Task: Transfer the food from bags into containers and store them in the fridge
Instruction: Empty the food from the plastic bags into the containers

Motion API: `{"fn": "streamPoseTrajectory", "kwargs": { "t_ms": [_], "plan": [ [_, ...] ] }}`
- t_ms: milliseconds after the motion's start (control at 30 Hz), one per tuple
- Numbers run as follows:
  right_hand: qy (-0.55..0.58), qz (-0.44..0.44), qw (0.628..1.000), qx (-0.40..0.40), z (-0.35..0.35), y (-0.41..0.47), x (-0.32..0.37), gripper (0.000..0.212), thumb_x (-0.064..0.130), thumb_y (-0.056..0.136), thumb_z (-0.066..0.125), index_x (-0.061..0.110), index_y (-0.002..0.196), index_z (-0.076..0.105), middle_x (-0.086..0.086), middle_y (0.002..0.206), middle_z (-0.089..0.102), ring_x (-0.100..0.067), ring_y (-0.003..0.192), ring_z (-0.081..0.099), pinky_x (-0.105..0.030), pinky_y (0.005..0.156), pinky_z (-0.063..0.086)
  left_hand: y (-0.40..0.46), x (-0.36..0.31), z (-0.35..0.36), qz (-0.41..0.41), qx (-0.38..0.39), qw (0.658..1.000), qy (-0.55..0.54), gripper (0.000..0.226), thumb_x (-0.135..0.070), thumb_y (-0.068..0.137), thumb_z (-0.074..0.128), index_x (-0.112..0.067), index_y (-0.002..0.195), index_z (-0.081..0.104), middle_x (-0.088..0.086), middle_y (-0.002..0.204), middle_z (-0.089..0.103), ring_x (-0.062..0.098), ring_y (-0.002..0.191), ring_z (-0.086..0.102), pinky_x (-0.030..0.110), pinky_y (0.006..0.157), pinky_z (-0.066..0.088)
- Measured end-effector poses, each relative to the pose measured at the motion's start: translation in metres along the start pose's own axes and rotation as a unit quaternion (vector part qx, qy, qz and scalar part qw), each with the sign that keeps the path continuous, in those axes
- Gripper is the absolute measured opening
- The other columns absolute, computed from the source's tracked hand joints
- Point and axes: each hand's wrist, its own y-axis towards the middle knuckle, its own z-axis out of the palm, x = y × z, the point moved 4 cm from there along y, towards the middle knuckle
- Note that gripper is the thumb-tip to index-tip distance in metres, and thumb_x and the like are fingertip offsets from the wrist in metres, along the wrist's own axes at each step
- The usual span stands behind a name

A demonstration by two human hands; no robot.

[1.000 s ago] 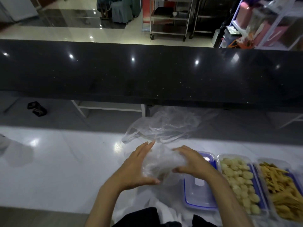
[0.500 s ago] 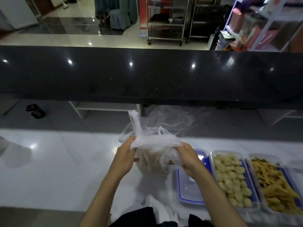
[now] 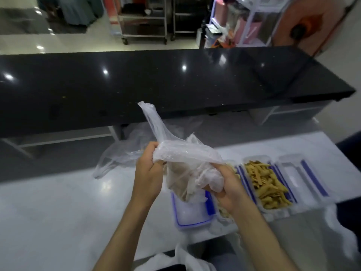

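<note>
Both hands hold a clear plastic food bag (image 3: 187, 163) with pale brownish food inside, lifted above an empty blue-rimmed container (image 3: 190, 214) on the white counter. My left hand (image 3: 148, 173) grips the bag's upper left edge. My right hand (image 3: 226, 188) grips its lower right side. One bag handle sticks up toward the black counter. To the right stand a container of yellow sticks (image 3: 265, 182) and an empty clear container (image 3: 300, 177). A container of round pale pieces (image 3: 224, 212) is mostly hidden behind my right hand.
An empty clear bag (image 3: 121, 155) lies behind the held one on the white counter (image 3: 58, 208). A raised black counter (image 3: 175, 81) runs across behind it. More plastic (image 3: 340, 231) hangs off the front right edge. Metal racks (image 3: 144, 18) stand in the room beyond.
The bag has been lifted off the counter and tilted over the empty container. My view has shifted right, so the containers sit nearer the middle and one more empty container shows.
</note>
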Motion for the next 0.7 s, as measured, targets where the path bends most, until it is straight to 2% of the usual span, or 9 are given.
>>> {"fn": "streamPoseTrajectory", "kwargs": {
  "t_ms": [67, 233, 400, 533, 633, 700],
  "plan": [
    [0.031, -0.006, 0.999, -0.032, -0.027, -0.005, 0.010, 0.026, 0.023, 0.092, 0.057, 0.004, 0.102, 0.073, -0.013, 0.081, 0.075, -0.023, 0.070, 0.073, -0.033, 0.056, 0.060, 0.001, -0.008, 0.030, 0.004, 0.023, 1.000, -0.008, 0.020, -0.007, 0.103, 0.052, -0.023, 0.098, 0.063, -0.006, 0.093, 0.071, 0.015, 0.089, 0.069, 0.042, 0.079, 0.062],
    [0.100, -0.051, 0.992, -0.063, -0.096, -0.018, 0.047, 0.029, 0.025, 0.078, 0.059, 0.008, 0.096, 0.073, -0.008, 0.077, 0.075, -0.018, 0.065, 0.071, -0.028, 0.053, 0.058, 0.002, -0.035, 0.113, 0.024, 0.071, 0.997, -0.017, 0.011, -0.018, 0.100, 0.052, -0.021, 0.100, 0.063, -0.004, 0.096, 0.071, 0.020, 0.093, 0.070, 0.053, 0.084, 0.060],
    [0.111, -0.065, 0.988, -0.091, -0.185, -0.032, 0.087, 0.030, 0.026, 0.084, 0.058, 0.012, 0.085, 0.084, -0.012, 0.085, 0.075, -0.020, 0.074, 0.072, -0.031, 0.065, 0.061, -0.004, -0.063, 0.212, 0.049, 0.094, 0.994, 0.002, 0.015, -0.014, 0.102, 0.050, -0.021, 0.099, 0.062, -0.002, 0.095, 0.071, 0.026, 0.093, 0.069, 0.060, 0.082, 0.057],
    [0.106, -0.071, 0.987, -0.093, -0.256, -0.042, 0.122, 0.030, 0.027, 0.089, 0.057, 0.016, 0.094, 0.084, -0.013, 0.095, 0.076, -0.023, 0.083, 0.073, -0.035, 0.070, 0.062, -0.013, -0.082, 0.291, 0.052, 0.099, 0.994, 0.004, 0.016, -0.012, 0.099, 0.050, -0.019, 0.098, 0.063, 0.000, 0.095, 0.070, 0.027, 0.093, 0.068, 0.061, 0.083, 0.056],
    [0.101, -0.068, 0.987, -0.106, -0.312, -0.044, 0.142, 0.032, 0.024, 0.094, 0.056, 0.006, 0.114, 0.075, -0.022, 0.107, 0.072, -0.029, 0.091, 0.070, -0.036, 0.068, 0.062, -0.021, -0.089, 0.347, 0.043, 0.102, 0.994, 0.003, 0.022, -0.005, 0.102, 0.048, -0.019, 0.099, 0.065, -0.002, 0.097, 0.071, 0.025, 0.095, 0.069, 0.059, 0.086, 0.057],
    [0.081, -0.062, 0.989, -0.107, -0.345, -0.049, 0.152, 0.034, 0.026, 0.090, 0.061, 0.002, 0.109, 0.074, -0.027, 0.105, 0.068, -0.034, 0.092, 0.067, -0.038, 0.072, 0.060, -0.027, -0.090, 0.382, 0.028, 0.105, 0.994, -0.003, 0.022, -0.005, 0.100, 0.048, -0.018, 0.100, 0.065, -0.001, 0.098, 0.071, 0.027, 0.097, 0.069, 0.060, 0.088, 0.057]
  ]
}}
